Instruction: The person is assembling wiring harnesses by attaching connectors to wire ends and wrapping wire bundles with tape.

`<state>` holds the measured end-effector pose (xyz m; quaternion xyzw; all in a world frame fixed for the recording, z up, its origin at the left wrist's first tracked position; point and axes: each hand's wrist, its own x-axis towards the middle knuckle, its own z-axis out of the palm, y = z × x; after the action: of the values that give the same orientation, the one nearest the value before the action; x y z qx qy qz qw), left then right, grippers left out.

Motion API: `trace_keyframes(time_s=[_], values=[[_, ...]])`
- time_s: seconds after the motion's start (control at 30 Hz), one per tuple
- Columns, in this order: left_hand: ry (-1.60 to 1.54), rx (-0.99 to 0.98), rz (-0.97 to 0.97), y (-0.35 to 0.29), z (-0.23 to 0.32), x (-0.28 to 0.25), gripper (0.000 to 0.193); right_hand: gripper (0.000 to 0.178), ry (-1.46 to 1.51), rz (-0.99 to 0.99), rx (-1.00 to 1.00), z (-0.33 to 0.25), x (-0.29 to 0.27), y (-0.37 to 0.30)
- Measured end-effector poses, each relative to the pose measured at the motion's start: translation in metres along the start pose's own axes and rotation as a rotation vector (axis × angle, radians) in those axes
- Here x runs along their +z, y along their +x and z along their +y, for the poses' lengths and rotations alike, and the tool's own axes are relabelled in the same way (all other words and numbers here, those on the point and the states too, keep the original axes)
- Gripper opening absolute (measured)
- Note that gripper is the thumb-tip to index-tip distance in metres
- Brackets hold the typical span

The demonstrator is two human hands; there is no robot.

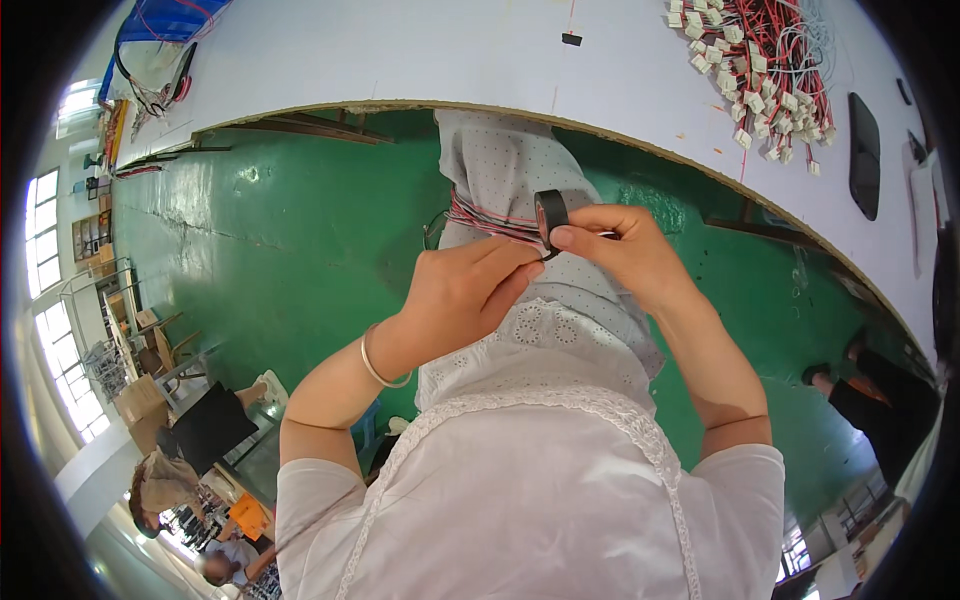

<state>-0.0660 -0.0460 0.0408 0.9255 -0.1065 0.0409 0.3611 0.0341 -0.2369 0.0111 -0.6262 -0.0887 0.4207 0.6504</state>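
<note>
A bundle of thin red, black and white wires (pixel 492 220) lies across my lap, over a grey dotted cloth. My left hand (pixel 470 290) is closed at the bundle's right end, its fingertips pinching the wires. In my right hand (pixel 625 250) is a roll of black tape (pixel 551 213), held upright between thumb and fingers. The roll sits right beside the bundle, close above my left fingertips. A dark strip shows between the roll and the left fingers; how far it wraps the wires is hidden.
Beyond my lap runs the edge of a white table (pixel 400 60). On it lie a heap of wires with white connectors (pixel 760 80), a black phone-like slab (pixel 863 155), a small black piece (pixel 571 40) and a blue bin (pixel 165 20). Other people sit at lower left and right.
</note>
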Motion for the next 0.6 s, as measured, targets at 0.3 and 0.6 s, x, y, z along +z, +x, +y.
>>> trace_keyframes(time_s=[0.3, 0.6], values=[[0.03, -0.04, -0.031, 0.005, -0.007, -0.003, 0.009, 0.014, 0.065, -0.062, 0.027, -0.004, -0.006, 0.003], [0.04, -0.059, 0.118, 0.001, 0.002, 0.016, 0.013, 0.014, 0.101, 0.005, 0.104, -0.009, 0.001, 0.001]])
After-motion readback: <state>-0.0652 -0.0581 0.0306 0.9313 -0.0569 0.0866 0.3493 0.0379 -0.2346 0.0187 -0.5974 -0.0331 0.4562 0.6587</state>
